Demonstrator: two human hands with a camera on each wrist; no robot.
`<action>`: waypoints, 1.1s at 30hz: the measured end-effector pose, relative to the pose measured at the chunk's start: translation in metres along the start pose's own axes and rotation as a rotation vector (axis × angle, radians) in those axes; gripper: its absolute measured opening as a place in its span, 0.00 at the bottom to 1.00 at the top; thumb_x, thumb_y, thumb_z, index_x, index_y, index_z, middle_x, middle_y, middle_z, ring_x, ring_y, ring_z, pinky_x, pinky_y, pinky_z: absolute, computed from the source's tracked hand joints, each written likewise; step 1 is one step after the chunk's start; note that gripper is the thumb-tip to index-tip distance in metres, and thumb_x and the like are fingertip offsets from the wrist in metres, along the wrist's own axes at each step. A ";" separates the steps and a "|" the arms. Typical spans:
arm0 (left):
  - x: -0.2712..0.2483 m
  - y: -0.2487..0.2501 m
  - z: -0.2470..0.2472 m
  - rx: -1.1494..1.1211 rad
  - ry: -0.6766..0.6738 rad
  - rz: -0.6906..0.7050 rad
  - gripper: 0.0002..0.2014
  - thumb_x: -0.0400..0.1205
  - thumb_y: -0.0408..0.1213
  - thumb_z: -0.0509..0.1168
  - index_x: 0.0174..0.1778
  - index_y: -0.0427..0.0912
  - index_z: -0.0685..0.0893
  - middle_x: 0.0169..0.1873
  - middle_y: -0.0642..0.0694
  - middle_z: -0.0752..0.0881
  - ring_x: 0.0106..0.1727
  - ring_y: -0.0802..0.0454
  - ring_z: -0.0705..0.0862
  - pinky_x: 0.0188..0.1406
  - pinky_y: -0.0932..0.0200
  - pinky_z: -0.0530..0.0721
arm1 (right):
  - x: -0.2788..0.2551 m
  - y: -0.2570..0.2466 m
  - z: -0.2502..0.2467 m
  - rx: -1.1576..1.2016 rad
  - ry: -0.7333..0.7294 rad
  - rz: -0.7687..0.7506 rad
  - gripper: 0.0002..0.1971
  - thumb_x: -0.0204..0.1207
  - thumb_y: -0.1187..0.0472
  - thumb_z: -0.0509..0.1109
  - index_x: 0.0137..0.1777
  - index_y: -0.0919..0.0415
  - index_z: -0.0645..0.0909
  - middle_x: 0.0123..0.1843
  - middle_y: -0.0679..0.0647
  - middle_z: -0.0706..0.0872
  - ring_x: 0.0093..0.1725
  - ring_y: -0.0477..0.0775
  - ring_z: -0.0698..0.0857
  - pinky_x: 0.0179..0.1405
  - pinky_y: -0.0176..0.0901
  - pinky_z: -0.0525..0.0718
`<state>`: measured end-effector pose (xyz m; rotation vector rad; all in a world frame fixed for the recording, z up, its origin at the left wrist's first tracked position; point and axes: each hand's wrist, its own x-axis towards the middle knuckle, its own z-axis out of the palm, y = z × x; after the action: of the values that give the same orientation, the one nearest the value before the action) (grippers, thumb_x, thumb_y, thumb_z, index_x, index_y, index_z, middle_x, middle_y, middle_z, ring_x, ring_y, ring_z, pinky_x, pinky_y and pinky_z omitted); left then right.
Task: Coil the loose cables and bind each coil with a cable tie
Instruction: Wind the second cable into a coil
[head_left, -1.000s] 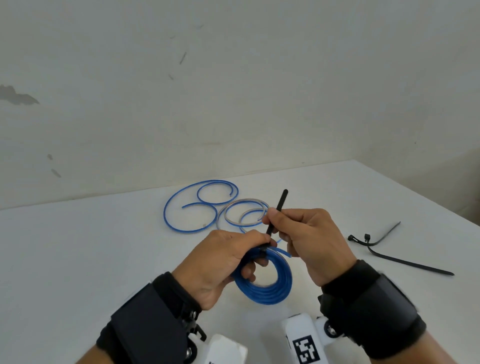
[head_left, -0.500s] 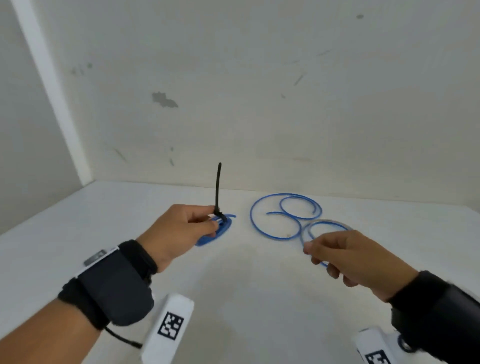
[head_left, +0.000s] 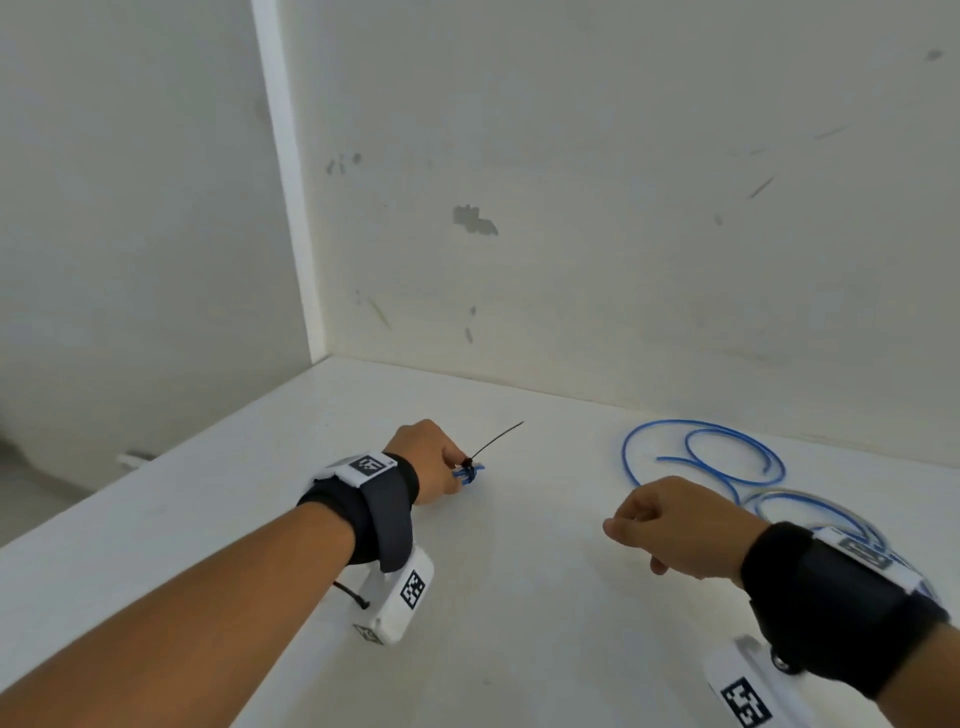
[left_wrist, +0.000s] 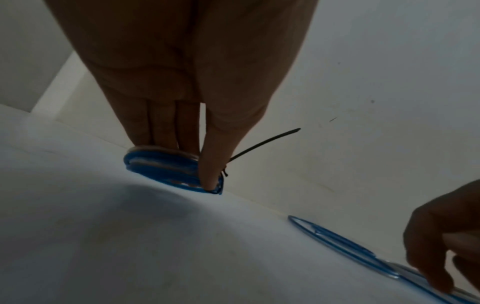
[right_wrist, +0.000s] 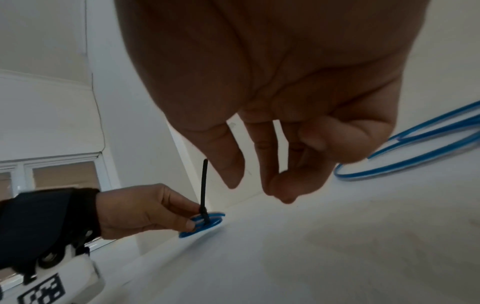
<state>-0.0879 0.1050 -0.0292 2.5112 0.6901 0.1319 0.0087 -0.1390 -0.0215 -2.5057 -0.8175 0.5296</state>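
Observation:
A small blue cable coil (head_left: 469, 473), bound with a black cable tie (head_left: 496, 441), lies at the far left of the white table (head_left: 519, 623). My left hand (head_left: 460, 475) pinches it against the table. In the left wrist view the thumb and fingers (left_wrist: 205, 174) clamp the coil (left_wrist: 161, 166), and the tie tail (left_wrist: 265, 142) sticks out to the right. My right hand (head_left: 623, 530) hovers over the table with loosely curled fingers and holds nothing. Loose blue cable (head_left: 701, 457) lies in open loops behind the right hand.
A greyish loose cable (head_left: 810, 504) overlaps the blue loops by my right wrist. Walls meet in a corner (head_left: 322, 353) behind the table. The table's left edge (head_left: 156, 467) runs close to my left forearm.
My right hand let go of the tie tail and drew back to the right. My left hand carried the tied coil far left and down to the table. The view swung left.

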 end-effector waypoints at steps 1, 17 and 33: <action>0.001 -0.003 0.001 0.004 -0.003 -0.010 0.16 0.73 0.36 0.71 0.58 0.45 0.88 0.54 0.44 0.90 0.54 0.48 0.85 0.43 0.67 0.74 | 0.001 0.001 -0.001 0.003 -0.003 0.007 0.12 0.77 0.46 0.67 0.46 0.54 0.83 0.38 0.55 0.90 0.36 0.49 0.86 0.16 0.27 0.71; -0.037 0.073 0.001 -0.705 -0.046 0.086 0.08 0.78 0.35 0.65 0.46 0.46 0.89 0.38 0.53 0.87 0.37 0.58 0.82 0.29 0.68 0.78 | 0.007 0.057 -0.021 -0.381 0.043 0.094 0.25 0.81 0.58 0.64 0.78 0.53 0.67 0.77 0.51 0.72 0.76 0.52 0.72 0.73 0.39 0.67; -0.045 0.107 0.078 -0.920 -0.354 -0.002 0.08 0.79 0.35 0.66 0.49 0.36 0.88 0.36 0.46 0.87 0.33 0.54 0.85 0.32 0.61 0.82 | -0.027 0.062 -0.039 0.288 0.223 -0.062 0.03 0.81 0.61 0.64 0.46 0.56 0.77 0.40 0.49 0.90 0.33 0.47 0.85 0.25 0.31 0.76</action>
<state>-0.0611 -0.0313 -0.0387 1.5898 0.3573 -0.0053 0.0355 -0.2120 -0.0162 -2.2183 -0.6782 0.3144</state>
